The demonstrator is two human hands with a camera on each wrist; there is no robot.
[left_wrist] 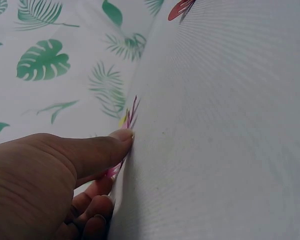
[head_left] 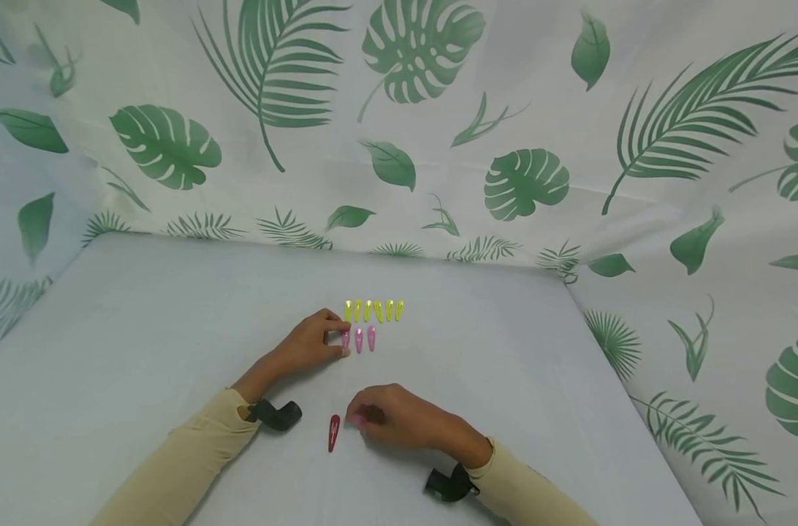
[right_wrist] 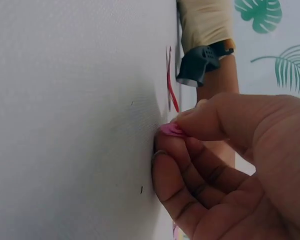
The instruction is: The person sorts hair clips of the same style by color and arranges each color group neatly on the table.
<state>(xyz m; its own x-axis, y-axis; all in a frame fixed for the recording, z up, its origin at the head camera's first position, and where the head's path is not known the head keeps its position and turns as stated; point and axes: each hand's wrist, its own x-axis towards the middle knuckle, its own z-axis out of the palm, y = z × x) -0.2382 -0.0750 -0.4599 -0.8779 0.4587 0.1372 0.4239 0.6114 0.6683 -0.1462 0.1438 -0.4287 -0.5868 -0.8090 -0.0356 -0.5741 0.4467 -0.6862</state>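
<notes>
My left hand point(head_left: 310, 342) holds the leftmost pink hair clip point(head_left: 346, 339) between thumb and forefinger, at its two ends. Two more pink hair clips point(head_left: 359, 340) lie upright beside it in a row. Right above them runs a row of several yellow hair clips point(head_left: 369, 310). Nearer the body, my right hand point(head_left: 399, 416) pinches another pink hair clip point(right_wrist: 173, 130) between thumb and forefinger, low over the table; the fingers hide most of it. A dark red hair clip point(head_left: 334, 433) lies just left of the right fingertips.
The white table point(head_left: 175, 307) spreads out on all sides of the clips. A white cloth with green leaves point(head_left: 438, 131) hangs behind and along the sides. Black wrist cameras point(head_left: 277, 415) are strapped below both hands, over beige sleeves point(head_left: 182, 453).
</notes>
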